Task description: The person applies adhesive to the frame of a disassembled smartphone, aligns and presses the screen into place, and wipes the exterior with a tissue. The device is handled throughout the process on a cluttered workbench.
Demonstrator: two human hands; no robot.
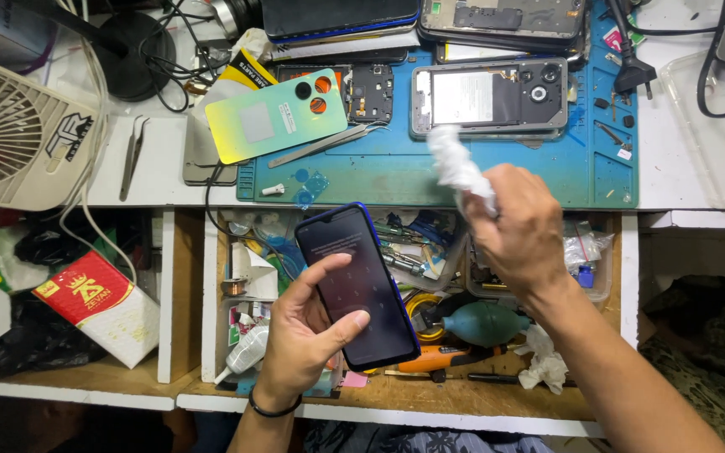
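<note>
My left hand (304,331) holds a dark smartphone (362,289) with a blue rim, screen up and dimly lit, over an open drawer; the thumb rests on the glass. My right hand (520,231) is closed around a crumpled white tissue (455,164), which sticks up over the front of the blue work mat (396,176). The right hand is just to the right of the phone and not touching it.
On the mat lie an opened phone body (488,99), a green-yellow back cover (274,122), a circuit board (371,92) and tweezers (133,155). The drawer (430,394) holds a teal air blower (484,323), an orange tool and clutter. A white fan (10,134) stands at left.
</note>
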